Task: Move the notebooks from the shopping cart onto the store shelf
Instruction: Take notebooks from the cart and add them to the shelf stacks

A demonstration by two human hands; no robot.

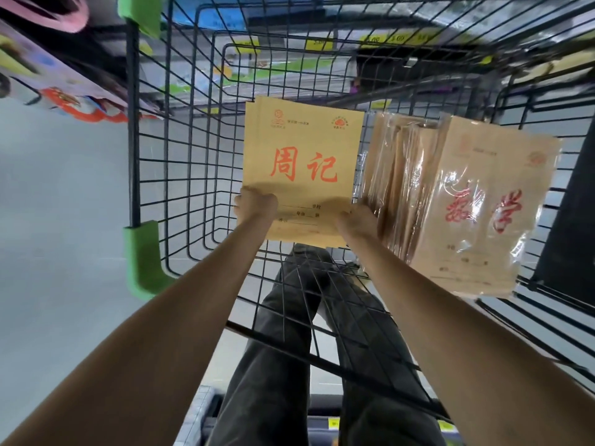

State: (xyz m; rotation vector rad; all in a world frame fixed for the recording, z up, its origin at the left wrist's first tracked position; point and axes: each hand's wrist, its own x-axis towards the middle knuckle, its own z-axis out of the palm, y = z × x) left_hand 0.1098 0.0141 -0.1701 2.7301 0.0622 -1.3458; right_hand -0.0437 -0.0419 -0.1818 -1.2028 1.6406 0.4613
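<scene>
A thin stack of tan notebooks [302, 156] with red characters on the cover is held inside the black wire shopping cart [154, 149]. My left hand [256, 206] grips its lower left corner. My right hand [355, 220] grips its lower right corner. To the right, a plastic-wrapped bundle of tan notebooks [463, 207] with red characters leans against the cart's right side, touching my right hand's back. The store shelf [322, 53] shows blurred beyond the cart's far wall.
Green plastic bumpers [141, 259] cap the cart's left corners. Colourful goods [64, 88] hang at the upper left. Yellow price tags [386, 38] line the shelf ahead. My legs in dark trousers [289, 365] show through the cart's mesh floor. Grey floor lies to the left.
</scene>
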